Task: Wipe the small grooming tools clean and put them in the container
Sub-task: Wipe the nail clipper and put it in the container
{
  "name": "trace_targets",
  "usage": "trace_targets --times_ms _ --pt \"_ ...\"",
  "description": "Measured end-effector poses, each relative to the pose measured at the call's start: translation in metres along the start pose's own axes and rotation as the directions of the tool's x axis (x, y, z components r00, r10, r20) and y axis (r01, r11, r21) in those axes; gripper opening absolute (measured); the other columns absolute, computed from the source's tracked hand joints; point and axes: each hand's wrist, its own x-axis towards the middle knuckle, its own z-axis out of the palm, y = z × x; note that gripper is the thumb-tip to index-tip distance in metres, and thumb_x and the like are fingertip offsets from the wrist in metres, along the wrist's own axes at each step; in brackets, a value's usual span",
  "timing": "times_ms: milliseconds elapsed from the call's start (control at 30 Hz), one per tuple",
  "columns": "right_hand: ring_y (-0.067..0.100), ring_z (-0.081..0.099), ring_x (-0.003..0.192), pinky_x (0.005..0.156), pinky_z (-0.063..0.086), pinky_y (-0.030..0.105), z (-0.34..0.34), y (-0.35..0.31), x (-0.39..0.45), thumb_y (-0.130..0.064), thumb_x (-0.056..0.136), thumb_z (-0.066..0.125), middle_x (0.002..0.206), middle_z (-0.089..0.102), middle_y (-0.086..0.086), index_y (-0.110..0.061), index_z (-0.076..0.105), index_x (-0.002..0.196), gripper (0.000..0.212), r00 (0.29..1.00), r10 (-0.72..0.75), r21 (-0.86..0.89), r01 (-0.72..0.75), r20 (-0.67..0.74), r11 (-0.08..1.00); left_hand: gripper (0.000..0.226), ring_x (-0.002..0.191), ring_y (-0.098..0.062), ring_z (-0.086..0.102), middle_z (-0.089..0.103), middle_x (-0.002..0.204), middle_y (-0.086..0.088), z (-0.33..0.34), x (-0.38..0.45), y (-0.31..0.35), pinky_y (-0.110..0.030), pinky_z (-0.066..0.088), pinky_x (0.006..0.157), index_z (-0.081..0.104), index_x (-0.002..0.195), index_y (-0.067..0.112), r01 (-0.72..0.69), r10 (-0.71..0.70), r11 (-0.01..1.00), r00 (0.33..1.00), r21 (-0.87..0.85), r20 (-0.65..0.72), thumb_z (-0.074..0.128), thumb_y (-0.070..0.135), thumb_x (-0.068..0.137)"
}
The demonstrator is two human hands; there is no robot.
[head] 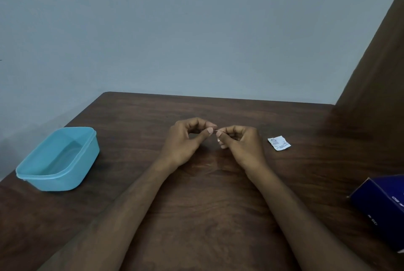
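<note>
My left hand (185,139) and my right hand (240,143) meet fingertip to fingertip above the middle of the dark wooden table (196,194). Between the pinched thumbs and forefingers a very small thin item (216,131) shows, too tiny to identify. Which hand actually grips it is unclear; both touch it. An open light-blue plastic container (59,159) stands at the table's left, apart from both hands, and looks empty. A small white printed sachet (279,143) lies flat on the table just right of my right hand.
A dark blue cardboard box (380,207) sits at the right edge of the table. A brown curtain or panel (380,69) rises at the right. A grey-blue wall (175,30) stands behind the table's far edge.
</note>
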Motion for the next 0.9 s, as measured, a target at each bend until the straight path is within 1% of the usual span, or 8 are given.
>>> trace_targets --times_ms 100,267,433,500,567,633,767,900 --pt "0.015 0.071 0.065 0.076 0.063 0.038 -0.002 0.001 0.004 -0.010 0.092 0.079 0.073 0.078 0.006 -0.015 0.081 0.083 0.011 0.994 0.103 0.132 -0.098 -0.032 0.986 0.007 0.104 -0.021 0.077 0.078 0.121 0.007 0.001 -0.001 0.001 -0.045 0.066 0.084 0.077 0.105 0.014 0.090 -0.078 0.987 0.992 -0.130 0.099 0.072 0.015 0.102" --pt "0.015 0.067 0.066 0.072 0.058 0.033 -0.004 0.003 0.008 -0.007 0.093 0.077 0.074 0.076 0.008 -0.007 0.080 0.087 0.007 0.983 0.178 0.287 -0.160 -0.035 0.944 0.010 0.097 -0.012 0.078 0.081 0.110 0.009 0.002 -0.002 -0.001 -0.029 0.061 0.095 0.079 0.100 0.016 0.037 -0.036 0.998 0.999 -0.041 0.017 0.083 0.014 0.092" --pt "0.013 0.075 0.070 0.085 0.064 0.043 -0.002 0.006 0.004 -0.011 0.089 0.083 0.080 0.080 0.000 -0.017 0.081 0.088 0.005 0.987 0.119 0.171 -0.099 -0.108 0.980 0.014 0.090 -0.005 0.078 0.082 0.098 0.008 0.002 -0.001 -0.001 -0.019 0.061 0.086 0.083 0.104 0.017 0.048 -0.046 0.998 0.997 0.031 -0.061 0.084 0.013 0.091" --pt "0.014 0.078 0.075 0.086 0.065 0.048 -0.002 0.007 0.005 -0.017 0.090 0.080 0.081 0.080 -0.004 -0.023 0.080 0.091 0.007 0.975 0.011 0.067 0.004 -0.220 0.998 0.012 0.086 -0.004 0.078 0.082 0.093 0.009 0.002 -0.001 -0.003 -0.021 0.062 0.084 0.084 0.100 0.018 0.059 -0.052 0.996 0.994 0.068 -0.093 0.085 0.011 0.090" --pt "0.007 0.076 0.077 0.081 0.065 0.039 -0.003 0.004 0.002 -0.023 0.092 0.080 0.082 0.079 -0.010 -0.027 0.078 0.100 0.010 0.942 -0.169 -0.073 0.154 -0.291 0.985 0.012 0.082 -0.005 0.078 0.082 0.089 0.009 0.002 0.000 -0.004 -0.023 0.064 0.082 0.085 0.094 0.018 0.064 -0.053 0.994 0.992 0.087 -0.115 0.086 0.009 0.087" --pt "0.002 0.075 0.077 0.076 0.062 0.024 -0.002 -0.002 -0.005 -0.024 0.092 0.082 0.083 0.078 -0.015 -0.025 0.078 0.105 0.014 0.918 -0.308 -0.163 0.274 -0.250 0.948 0.011 0.078 -0.003 0.077 0.081 0.085 0.010 0.003 0.000 -0.004 -0.021 0.063 0.078 0.085 0.090 0.018 0.071 -0.056 0.991 0.990 0.111 -0.133 0.088 0.009 0.085" --pt "-0.001 0.070 0.075 0.069 0.050 0.010 0.007 -0.005 -0.013 -0.016 0.087 0.086 0.080 0.076 -0.014 -0.020 0.082 0.089 0.006 0.912 -0.410 -0.280 0.388 -0.025 0.878 0.014 0.070 -0.003 0.075 0.078 0.076 0.007 0.001 -0.002 -0.002 -0.016 0.060 0.068 0.083 0.090 0.018 0.069 -0.047 0.990 0.985 0.126 -0.166 0.093 0.017 0.081" --pt "0.002 0.070 0.075 0.073 0.056 0.021 0.004 0.001 -0.006 -0.020 0.083 0.090 0.085 0.074 -0.013 -0.025 0.083 0.086 0.009 0.930 -0.367 -0.330 0.346 0.000 0.878 0.014 0.071 -0.010 0.078 0.079 0.075 0.003 0.001 -0.002 -0.001 -0.029 0.066 0.072 0.081 0.091 0.018 0.099 -0.085 0.990 0.988 0.103 -0.129 0.092 0.018 0.083"
